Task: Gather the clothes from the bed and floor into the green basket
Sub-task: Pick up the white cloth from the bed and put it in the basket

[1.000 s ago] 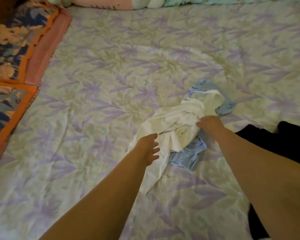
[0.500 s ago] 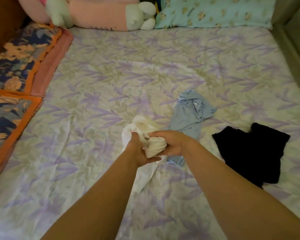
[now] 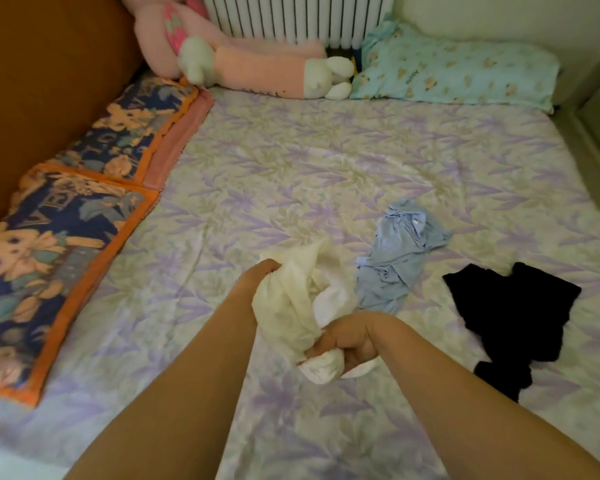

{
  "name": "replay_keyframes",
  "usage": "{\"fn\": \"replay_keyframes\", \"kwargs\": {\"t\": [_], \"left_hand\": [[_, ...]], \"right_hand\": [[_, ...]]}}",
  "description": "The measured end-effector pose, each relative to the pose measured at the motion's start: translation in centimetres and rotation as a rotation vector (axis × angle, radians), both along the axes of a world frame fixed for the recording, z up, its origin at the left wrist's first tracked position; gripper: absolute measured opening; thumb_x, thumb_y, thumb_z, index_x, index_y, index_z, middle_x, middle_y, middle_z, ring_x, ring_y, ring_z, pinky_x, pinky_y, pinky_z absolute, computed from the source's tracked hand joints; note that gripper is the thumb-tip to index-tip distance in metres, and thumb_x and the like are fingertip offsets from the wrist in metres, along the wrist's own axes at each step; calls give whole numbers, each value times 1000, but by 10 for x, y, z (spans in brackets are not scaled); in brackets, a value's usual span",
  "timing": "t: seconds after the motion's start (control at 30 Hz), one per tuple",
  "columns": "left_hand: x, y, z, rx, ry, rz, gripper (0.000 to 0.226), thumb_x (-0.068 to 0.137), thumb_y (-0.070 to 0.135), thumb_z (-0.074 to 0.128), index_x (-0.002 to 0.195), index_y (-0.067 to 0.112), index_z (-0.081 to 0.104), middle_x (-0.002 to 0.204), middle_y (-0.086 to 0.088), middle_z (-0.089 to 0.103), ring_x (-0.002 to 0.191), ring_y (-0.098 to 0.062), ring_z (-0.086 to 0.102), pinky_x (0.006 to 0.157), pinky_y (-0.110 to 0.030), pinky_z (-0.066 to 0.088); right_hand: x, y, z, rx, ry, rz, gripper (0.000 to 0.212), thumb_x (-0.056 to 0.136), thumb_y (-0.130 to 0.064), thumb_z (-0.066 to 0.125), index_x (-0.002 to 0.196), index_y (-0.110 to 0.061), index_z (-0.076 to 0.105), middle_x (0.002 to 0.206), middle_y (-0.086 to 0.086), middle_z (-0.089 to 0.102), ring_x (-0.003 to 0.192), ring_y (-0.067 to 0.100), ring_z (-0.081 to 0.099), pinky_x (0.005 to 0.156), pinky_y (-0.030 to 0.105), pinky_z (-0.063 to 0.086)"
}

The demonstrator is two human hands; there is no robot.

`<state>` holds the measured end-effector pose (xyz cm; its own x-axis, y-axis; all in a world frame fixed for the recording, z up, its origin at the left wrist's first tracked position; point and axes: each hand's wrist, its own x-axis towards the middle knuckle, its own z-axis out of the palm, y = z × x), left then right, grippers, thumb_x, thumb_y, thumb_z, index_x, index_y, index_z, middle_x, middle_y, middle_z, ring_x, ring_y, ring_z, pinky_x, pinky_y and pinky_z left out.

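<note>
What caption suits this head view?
Both hands bunch a white garment above the bed.

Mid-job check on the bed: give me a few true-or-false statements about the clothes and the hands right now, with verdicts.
1. Both hands hold the white garment. True: the left hand and right hand each have a grip on it.
2. The blue shirt is in the right hand. False: it lies on the bed sheet, untouched.
3. The black garment lies right of the blue shirt. True.
4. The green basket sits on the bed. False: no basket is in view.
</note>
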<state>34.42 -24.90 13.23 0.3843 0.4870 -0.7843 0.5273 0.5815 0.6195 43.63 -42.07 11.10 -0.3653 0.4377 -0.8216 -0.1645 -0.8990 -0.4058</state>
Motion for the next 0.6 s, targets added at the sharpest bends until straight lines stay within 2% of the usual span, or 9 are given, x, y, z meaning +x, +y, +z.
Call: {"fn": "replay_keyframes", "kwargs": {"t": [0.1, 0.2, 0.27, 0.33, 0.4, 0.47, 0.5, 0.53, 0.6], "left_hand": [[-49, 3, 40, 180, 140, -27, 38, 85, 24, 62, 120, 10, 59, 116, -15, 61, 79, -25, 54, 57, -27, 44], [-109, 0, 69, 405, 143, -224, 24, 88, 21, 61, 112, 20, 60, 104, -3, 55, 81, -17, 53, 58, -20, 39], [-133, -10, 83, 346, 49, -280, 18, 86, 19, 61, 103, 24, 61, 102, -1, 61, 76, -11, 56, 63, -21, 43], [-165, -18, 99, 265, -41, -316, 21, 76, 18, 68, 96, 24, 68, 99, -3, 68, 88, -19, 63, 80, -32, 52], [-194, -25, 104, 242, -44, -409, 28, 76, 8, 68, 102, 20, 68, 104, -5, 67, 99, -26, 63, 88, -38, 52], [-231, -31, 103, 203, -30, -423, 39, 77, -5, 63, 111, 13, 67, 109, -11, 65, 103, -30, 61, 86, -39, 53], [-248, -32, 99, 206, -12, -415, 40, 74, -6, 65, 109, 13, 68, 109, -13, 65, 103, -32, 61, 88, -42, 54], [-264, -33, 97, 227, 20, -414, 35, 73, -4, 67, 103, 14, 69, 105, -14, 65, 98, -31, 61, 88, -43, 54], [-299, -33, 94, 292, 74, -385, 23, 81, -1, 66, 96, 16, 68, 88, -8, 62, 79, -24, 57, 71, -32, 52]], "right_hand": [[-29, -5, 7, 46, -19, -303, 32, 92, -15, 59, 124, -19, 54, 115, 4, 63, 105, 23, 59, 91, 42, 45], [-64, 7, 19, 117, 219, -730, 62, 88, -56, 54, 132, -14, 44, 132, 16, 55, 126, 37, 52, 96, 59, 43], [-78, 20, 29, 145, 304, -808, 92, 77, -80, 43, 135, -9, 43, 135, 21, 54, 130, 40, 48, 100, 64, 40], [-105, 35, 45, 184, 322, -802, 99, 74, -84, 40, 141, -11, 43, 139, 20, 52, 131, 39, 47, 108, 61, 33], [-132, 50, 63, 230, 195, -779, 79, 84, -75, 37, 129, -13, 56, 125, 18, 63, 118, 33, 58, 100, 50, 45], [-168, 66, 81, 229, 53, -749, 53, 96, -55, 39, 105, -11, 67, 99, 15, 71, 89, 26, 69, 78, 39, 55], [-185, 74, 84, 231, 23, -717, 42, 99, -43, 43, 101, -10, 68, 95, 14, 71, 79, 24, 71, 70, 35, 57], [-199, 80, 85, 216, -28, -689, 33, 99, -33, 45, 98, -10, 68, 92, 13, 68, 72, 22, 70, 66, 32, 57], [-233, 90, 89, 186, -149, -620, 26, 97, -17, 46, 86, -7, 68, 83, 11, 65, 68, 23, 65, 64, 31, 52]]}}
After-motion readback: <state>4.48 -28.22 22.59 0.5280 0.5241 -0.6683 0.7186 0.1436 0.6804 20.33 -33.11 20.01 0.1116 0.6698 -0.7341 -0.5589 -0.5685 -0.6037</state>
